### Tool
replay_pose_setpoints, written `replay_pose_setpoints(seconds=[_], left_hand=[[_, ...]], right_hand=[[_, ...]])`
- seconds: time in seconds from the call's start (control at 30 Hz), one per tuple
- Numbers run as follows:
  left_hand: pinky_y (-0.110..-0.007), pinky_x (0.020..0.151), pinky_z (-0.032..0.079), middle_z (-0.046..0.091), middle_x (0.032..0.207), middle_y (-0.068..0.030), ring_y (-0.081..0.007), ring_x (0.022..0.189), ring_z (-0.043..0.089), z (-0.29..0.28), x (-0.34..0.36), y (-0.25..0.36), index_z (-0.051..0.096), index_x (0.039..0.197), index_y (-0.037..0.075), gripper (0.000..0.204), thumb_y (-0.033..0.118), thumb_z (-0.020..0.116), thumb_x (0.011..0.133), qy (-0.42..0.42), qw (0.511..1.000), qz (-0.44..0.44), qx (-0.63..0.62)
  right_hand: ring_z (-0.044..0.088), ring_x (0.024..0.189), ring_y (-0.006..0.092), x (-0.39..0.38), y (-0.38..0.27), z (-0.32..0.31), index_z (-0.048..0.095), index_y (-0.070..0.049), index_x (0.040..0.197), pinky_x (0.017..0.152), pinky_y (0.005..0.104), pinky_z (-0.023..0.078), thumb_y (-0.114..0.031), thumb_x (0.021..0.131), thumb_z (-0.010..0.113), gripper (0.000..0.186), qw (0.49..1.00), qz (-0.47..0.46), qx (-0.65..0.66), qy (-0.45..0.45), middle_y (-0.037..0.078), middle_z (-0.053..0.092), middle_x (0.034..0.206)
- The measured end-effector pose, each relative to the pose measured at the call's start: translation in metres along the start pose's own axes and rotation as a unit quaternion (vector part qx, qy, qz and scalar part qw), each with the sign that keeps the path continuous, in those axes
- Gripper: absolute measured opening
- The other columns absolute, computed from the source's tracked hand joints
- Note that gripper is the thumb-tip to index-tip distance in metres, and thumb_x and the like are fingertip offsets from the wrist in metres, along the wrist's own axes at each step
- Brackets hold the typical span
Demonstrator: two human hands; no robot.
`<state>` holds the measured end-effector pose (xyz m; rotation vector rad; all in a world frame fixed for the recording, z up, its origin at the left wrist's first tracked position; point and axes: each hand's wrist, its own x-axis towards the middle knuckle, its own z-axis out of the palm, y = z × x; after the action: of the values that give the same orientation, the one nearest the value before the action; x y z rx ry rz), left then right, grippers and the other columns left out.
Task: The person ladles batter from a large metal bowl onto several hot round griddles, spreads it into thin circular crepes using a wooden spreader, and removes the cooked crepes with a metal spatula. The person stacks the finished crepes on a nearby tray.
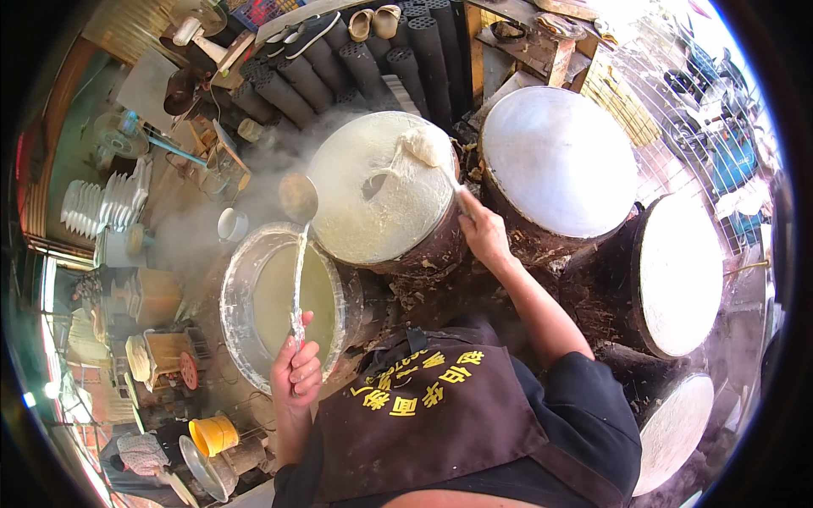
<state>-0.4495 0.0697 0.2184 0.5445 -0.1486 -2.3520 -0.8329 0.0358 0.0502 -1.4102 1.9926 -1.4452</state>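
My left hand [298, 372] is closed round the long handle of a ladle [298, 198], whose bowl is raised near the left rim of a round griddle [339, 161]. Below the handle stands a wide pot of pale, cloudy liquid [284, 296]. My right hand [487, 229] grips a pale-handled tool; its head, a spreader or scraper caked in batter [423, 146], rests over the griddle's far right. Its exact kind is hidden under the batter. A wet, cream-coloured layer coats the griddle, with strings of batter and a darker bare patch near the middle. Steam rises around it.
Other round drum-shaped stoves stand on the right: one with a shiny top [559, 161], one with a white top [682, 275], another [676, 436] nearer. Black perforated coal cylinders [364, 72] are stacked behind. A yellow bucket [213, 435] sits lower left; a wire fence is at right.
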Motion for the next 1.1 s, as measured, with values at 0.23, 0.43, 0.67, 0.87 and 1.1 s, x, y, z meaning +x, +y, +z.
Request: replay_pose_setpoints(seconds=[0.23,0.43,0.67,0.87,1.1], left_hand=[[-0.019,0.034,0.033,0.036,0.071,-0.0012,-0.0063,0.048,0.036,0.015,0.024,-0.005,0.021,0.147,0.01,0.049,0.021,0.038,0.102,0.005,1.0,-0.023,0.01],[-0.018,0.035,0.034,0.036,0.069,-0.0001,-0.006,0.05,0.037,0.004,0.012,-0.003,0.028,0.143,0.007,0.045,0.022,0.039,0.102,0.015,1.0,-0.014,0.024],[-0.02,0.037,0.038,0.038,0.07,-0.0005,-0.006,0.05,0.037,-0.005,0.003,-0.009,0.033,0.14,0.005,0.043,0.024,0.038,0.102,0.071,0.997,-0.011,0.024],[-0.021,0.037,0.038,0.039,0.07,-0.0008,-0.0066,0.05,0.038,-0.005,0.013,-0.005,0.036,0.139,0.005,0.043,0.028,0.038,0.102,0.088,0.994,-0.009,0.057],[-0.019,0.038,0.034,0.044,0.071,-0.0003,-0.0064,0.05,0.04,-0.006,0.058,0.013,0.048,0.122,0.011,0.027,0.026,0.046,0.1,0.177,0.945,0.019,0.274]], right_hand=[[0.065,0.078,0.0354,0.016,-0.008,0.058,0.046,-0.024,0.136,0.066,0.0456,0.053,-0.006,0.084,0.048,0.055,0.981,-0.023,-0.119,-0.154,0.019,0.062,0.083],[0.066,0.079,0.0389,0.029,0.01,0.017,0.049,-0.019,0.132,0.071,0.0481,0.053,-0.006,0.084,0.048,0.049,0.992,0.082,-0.089,-0.045,0.024,0.066,0.087],[0.067,0.087,0.035,0.031,-0.027,0.028,0.058,-0.016,0.126,0.08,0.0408,0.054,-0.003,0.08,0.051,0.048,0.977,-0.001,-0.068,-0.201,0.023,0.066,0.098],[0.066,0.088,0.0358,0.068,0.012,0.007,0.059,-0.016,0.125,0.081,0.0431,0.053,-0.004,0.078,0.052,0.048,0.987,0.002,-0.057,-0.148,0.021,0.067,0.095],[0.064,0.085,0.0389,0.024,0.003,-0.029,0.056,-0.013,0.127,0.076,0.0467,0.051,-0.006,0.078,0.052,0.049,0.956,-0.095,-0.096,-0.258,0.025,0.065,0.091]])
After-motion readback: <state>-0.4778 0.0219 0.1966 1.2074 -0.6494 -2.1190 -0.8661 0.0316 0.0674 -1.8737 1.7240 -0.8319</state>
